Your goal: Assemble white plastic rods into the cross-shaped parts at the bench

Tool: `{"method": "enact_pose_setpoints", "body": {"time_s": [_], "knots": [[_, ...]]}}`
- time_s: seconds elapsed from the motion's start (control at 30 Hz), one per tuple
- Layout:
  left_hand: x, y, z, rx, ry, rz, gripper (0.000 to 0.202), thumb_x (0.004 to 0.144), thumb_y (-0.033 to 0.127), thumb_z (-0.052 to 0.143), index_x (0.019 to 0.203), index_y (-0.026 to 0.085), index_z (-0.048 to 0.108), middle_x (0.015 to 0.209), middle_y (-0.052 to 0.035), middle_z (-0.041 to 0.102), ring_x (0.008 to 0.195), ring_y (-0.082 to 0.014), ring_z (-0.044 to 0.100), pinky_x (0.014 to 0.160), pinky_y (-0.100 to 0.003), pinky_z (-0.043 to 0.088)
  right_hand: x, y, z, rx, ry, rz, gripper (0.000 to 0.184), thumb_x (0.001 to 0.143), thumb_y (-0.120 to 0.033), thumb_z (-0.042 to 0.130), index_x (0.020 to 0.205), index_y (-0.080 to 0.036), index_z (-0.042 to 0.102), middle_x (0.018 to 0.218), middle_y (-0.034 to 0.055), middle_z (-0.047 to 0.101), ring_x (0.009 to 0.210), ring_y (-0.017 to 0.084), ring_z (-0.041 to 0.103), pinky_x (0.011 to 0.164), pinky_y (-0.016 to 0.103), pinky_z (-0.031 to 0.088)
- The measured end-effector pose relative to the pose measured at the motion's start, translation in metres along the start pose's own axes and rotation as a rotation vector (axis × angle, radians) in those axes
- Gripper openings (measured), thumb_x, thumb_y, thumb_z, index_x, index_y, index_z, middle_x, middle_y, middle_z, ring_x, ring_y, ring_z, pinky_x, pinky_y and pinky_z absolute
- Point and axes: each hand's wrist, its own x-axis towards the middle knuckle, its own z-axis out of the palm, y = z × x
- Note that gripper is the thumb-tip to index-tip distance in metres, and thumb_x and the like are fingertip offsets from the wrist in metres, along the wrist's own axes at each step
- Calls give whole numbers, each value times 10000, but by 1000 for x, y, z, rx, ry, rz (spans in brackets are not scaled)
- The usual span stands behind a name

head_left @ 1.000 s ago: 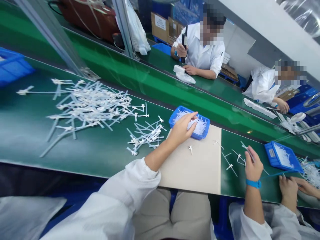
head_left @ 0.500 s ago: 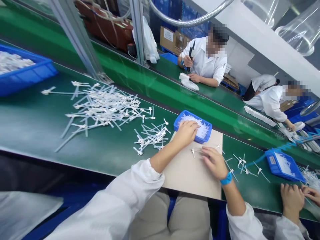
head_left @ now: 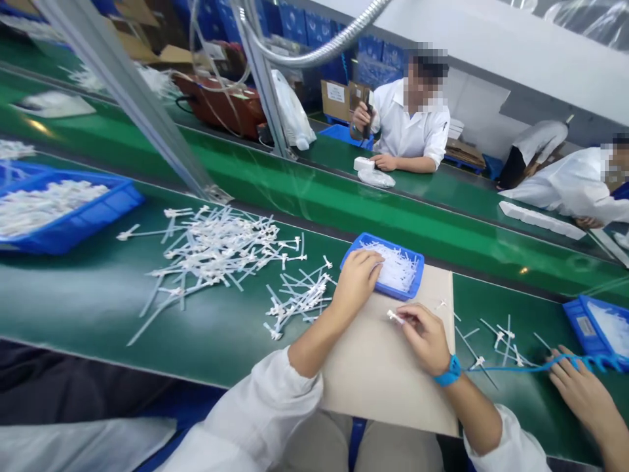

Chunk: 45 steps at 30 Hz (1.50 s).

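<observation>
1. A glossy green conveyor belt (head_left: 73, 295) runs beneath a matte beige board (head_left: 388, 387), which lies flat on it at the person's front edge. Across the belt from the board, a seated co-worker (head_left: 413, 124) in a white coat holds a dark tool upright.
2. Far to the left of the board, a large blue plastic tray (head_left: 83, 226) sits on the belt, heaped with white pieces.
3. Left of the board, a loose pile of white plastic parts (head_left: 216, 252) lies tangled: long, thin, straight stems with small T-shaped heads. A smaller pile of white parts (head_left: 299, 301) lies just beside the board's left edge.
4. A small blue plastic tray (head_left: 393, 248) sits across the board's far edge, packed with fine white strands (head_left: 396, 270).
5. The left hand (head_left: 357, 282) lies open on that small tray's near side, fingers slightly curved over the strands.
6. The right hand (head_left: 425, 337), wearing a blue wristband, hovers over the board, with thumb and fingertips pinching a small white part (head_left: 396, 317).
7. That part looks light and fairly stiff, with a smooth, slippery surface. The thin stems seem likely to snag on one another, and the T-shaped head looks like the firmest place to take hold.
</observation>
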Motion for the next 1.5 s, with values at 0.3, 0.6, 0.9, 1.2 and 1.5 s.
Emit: {"method": "enact_pose_setpoints", "body": {"time_s": [0.3, 0.6, 0.9, 1.2, 1.5], "knots": [[4, 5, -10, -78, 205, -8, 152, 1039, 270, 652, 977, 227, 784, 1190, -95, 797, 1266, -312, 622, 1159, -538, 470, 5, -1, 4, 564, 96, 283, 401, 868, -411, 866, 877, -244, 502, 950, -3, 682, 596, 111, 655, 434, 188, 406], [9, 28, -25, -521, 219, -400, 176, 1020, 333, 629, 1012, 201, 745, 1006, -58, 816, 843, -187, 746, 761, -304, 612, 11, 5, -1, 657, 78, 342, 323, 900, -461, 840, 950, -232, 619, 837, 8, 731, 510, 108, 605, 400, 195, 384], [-3, 46, -14, -749, 45, -332, 144, 987, 349, 706, 1035, 218, 742, 1047, -60, 810, 968, -221, 788, 880, -363, 677, 20, 6, 0, 745, 129, 345, 350, 831, -473, 895, 1066, -237, 786, 1024, 53, 791, 615, 157, 701, 416, 230, 443], [-13, 50, -5, -737, -177, -76, 150, 1015, 299, 646, 1006, 251, 788, 1034, -63, 814, 973, -223, 783, 888, -352, 660, 22, 1, -1, 850, 169, 300, 361, 788, -443, 919, 1082, -248, 842, 947, 57, 810, 747, 199, 716, 568, 270, 495], [-13, 47, -1, -693, -216, 33, 106, 1009, 294, 687, 984, 247, 779, 993, -51, 815, 927, -210, 783, 847, -321, 641, 20, 13, 0, 722, 223, 309, 390, 737, -367, 971, 1063, -227, 809, 861, 41, 791, 706, 176, 676, 562, 261, 486]]}}
